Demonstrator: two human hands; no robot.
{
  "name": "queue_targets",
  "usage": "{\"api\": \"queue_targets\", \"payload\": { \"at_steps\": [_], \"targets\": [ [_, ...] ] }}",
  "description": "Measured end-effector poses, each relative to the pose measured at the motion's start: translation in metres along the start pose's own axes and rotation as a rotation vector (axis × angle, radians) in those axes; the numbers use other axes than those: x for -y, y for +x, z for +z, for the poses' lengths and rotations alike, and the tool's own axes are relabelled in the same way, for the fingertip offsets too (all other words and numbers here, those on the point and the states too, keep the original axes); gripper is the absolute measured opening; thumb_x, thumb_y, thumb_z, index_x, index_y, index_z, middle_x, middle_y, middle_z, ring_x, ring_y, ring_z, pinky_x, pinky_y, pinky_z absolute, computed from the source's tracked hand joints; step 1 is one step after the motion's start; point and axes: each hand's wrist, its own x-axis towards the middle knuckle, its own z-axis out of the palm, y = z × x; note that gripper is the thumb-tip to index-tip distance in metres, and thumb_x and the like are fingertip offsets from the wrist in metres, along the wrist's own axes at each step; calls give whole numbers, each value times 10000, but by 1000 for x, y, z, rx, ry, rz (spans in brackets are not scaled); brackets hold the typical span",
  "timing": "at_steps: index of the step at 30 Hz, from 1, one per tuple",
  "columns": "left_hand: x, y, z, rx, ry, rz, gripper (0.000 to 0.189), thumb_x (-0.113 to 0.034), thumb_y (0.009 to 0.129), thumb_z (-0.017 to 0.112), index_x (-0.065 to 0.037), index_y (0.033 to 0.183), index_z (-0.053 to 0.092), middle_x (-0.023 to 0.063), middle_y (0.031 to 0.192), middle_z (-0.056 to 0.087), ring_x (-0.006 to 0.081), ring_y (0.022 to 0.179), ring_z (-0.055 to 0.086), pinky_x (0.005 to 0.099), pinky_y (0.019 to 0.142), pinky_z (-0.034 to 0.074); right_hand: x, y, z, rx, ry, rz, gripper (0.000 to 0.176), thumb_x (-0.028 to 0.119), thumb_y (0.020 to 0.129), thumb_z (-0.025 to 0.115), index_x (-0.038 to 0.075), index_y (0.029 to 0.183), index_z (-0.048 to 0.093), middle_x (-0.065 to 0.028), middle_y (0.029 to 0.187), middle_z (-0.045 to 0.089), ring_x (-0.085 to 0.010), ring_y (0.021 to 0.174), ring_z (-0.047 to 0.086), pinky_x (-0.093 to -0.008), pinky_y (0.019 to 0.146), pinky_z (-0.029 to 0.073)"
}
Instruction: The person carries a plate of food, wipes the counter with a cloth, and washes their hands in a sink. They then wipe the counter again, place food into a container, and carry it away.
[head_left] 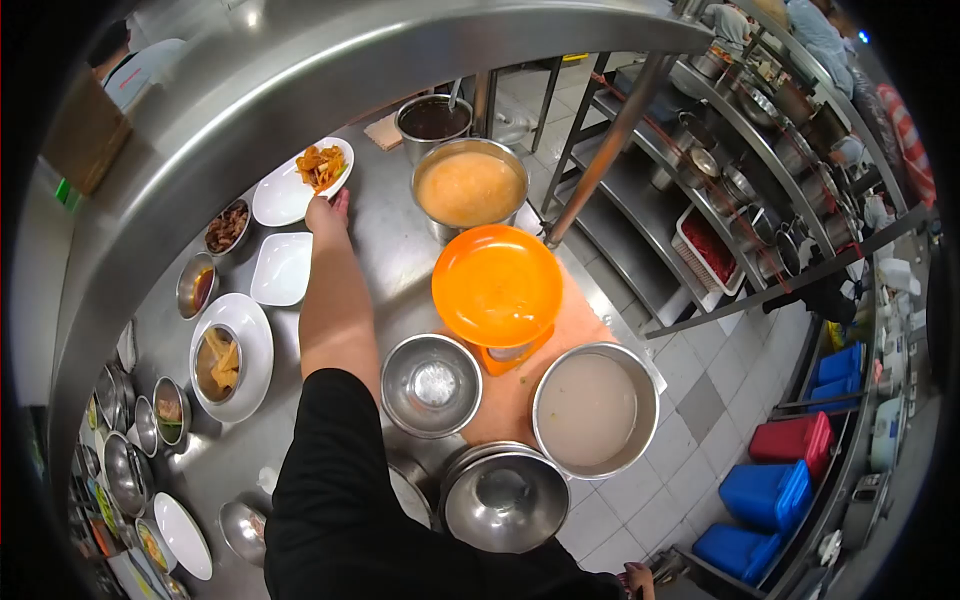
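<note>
Steel counter (390, 240), grey tiled floor (700, 400), metal shelving (640, 230), blue crates (765, 492)

A plain black short-sleeved top (400, 550) covers the person's chest and shoulder. Its loose sleeve (325, 430) ends near the elbow, and the forearm (335, 300) and left hand (328, 212) beyond it are bare.

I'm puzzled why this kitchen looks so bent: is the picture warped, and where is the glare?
Head view: a fisheye lens bows the steel shelf edge and blackens the corners; glare streaks that edge and the steel bowl; the left hand at the white plate looks sharp.
</note>
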Motion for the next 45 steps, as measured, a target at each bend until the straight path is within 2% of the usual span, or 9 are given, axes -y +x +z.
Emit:
{"api": "queue_targets", "payload": {
  "at_steps": [9, 15, 23, 25, 26, 27, 32, 39, 45],
  "targets": [
    [-52, -96, 19, 29, 115, 39, 386, -8, 850, 346, 88, 1222, 377, 282, 1086, 534, 413, 958, 600, 489, 819, 543, 60, -9, 19, 61, 10, -127, 226, 213, 894, 534, 61, 1060, 540, -99, 688, 647, -169, 471, 570, -307, 402, 466],
    [-85, -197, -4, 385, 315, 22, 369, -16, 811, 386, 105, 1160, 389, 290, 1098, 524, 422, 972, 592, 491, 841, 538, 57, 31, 18, 126, -6, -159, 237, 237, 886, 543, 80, 1064, 525, -108, 707, 650, -179, 500, 580, -332, 429, 479],
    [-86, -455, -51, 444, 516, -114, 347, -64, 795, 458, 106, 1095, 425, 286, 1035, 570, 371, 940, 617, 422, 806, 564, 31, 81, -63, 115, -149, -297, 251, 233, 880, 524, 46, 1042, 566, -121, 712, 656, -194, 510, 587, -353, 440, 477],
    [-75, -512, -67, 480, 542, -181, 386, -93, 792, 497, 80, 1132, 437, 266, 1049, 581, 355, 928, 625, 398, 792, 569, 5, 141, -93, 223, -622, -705, 245, 251, 876, 516, 27, 910, 610, -125, 675, 652, -194, 483, 578, -343, 435, 471],
    [-68, -535, -76, 524, 541, -232, 382, -102, 793, 509, 82, 1123, 449, 258, 1042, 590, 353, 907, 635, 397, 781, 575, 4, 145, -95, 132, -72, -376, 285, 268, 866, 504, 25, 781, 625, -122, 650, 647, -191, 461, 569, -334, 433, 468],
    [-58, -559, -81, 521, 549, -237, 359, -99, 799, 505, 80, 1107, 464, 247, 1030, 602, 355, 869, 649, 397, 755, 585, 16, 136, -108, 124, -113, -445, 295, 273, 856, 500, 23, 749, 614, -115, 657, 649, -187, 467, 573, -328, 433, 468],
    [36, -678, -69, 424, 613, -290, 389, -84, 788, 481, 44, 1155, 478, 155, 1018, 643, 266, 765, 679, 325, 539, 595, 103, 133, -144, 80, 17, -621, 270, 318, 885, 561, 57, 918, 618, -59, 698, 630, -115, 536, 547, -273, 445, 438],
    [233, -712, -52, 791, 933, -645, 487, -112, 744, 511, 82, 1187, 454, 175, 984, 647, 258, 704, 676, 337, 495, 597, 238, 134, -218, 113, 109, -857, 306, 323, 895, 544, 78, 1067, 609, -39, 755, 637, -118, 572, 563, -272, 490, 470],
    [461, -766, 23, 1066, 1050, -991, 490, -49, 734, 489, 172, 1163, 405, 249, 1000, 594, 327, 728, 665, 389, 550, 609, 195, 221, -324, -155, -43, -572, 300, 318, 865, 554, 70, 1018, 623, -58, 724, 648, -140, 552, 580, -293, 496, 482]
  ]
}}
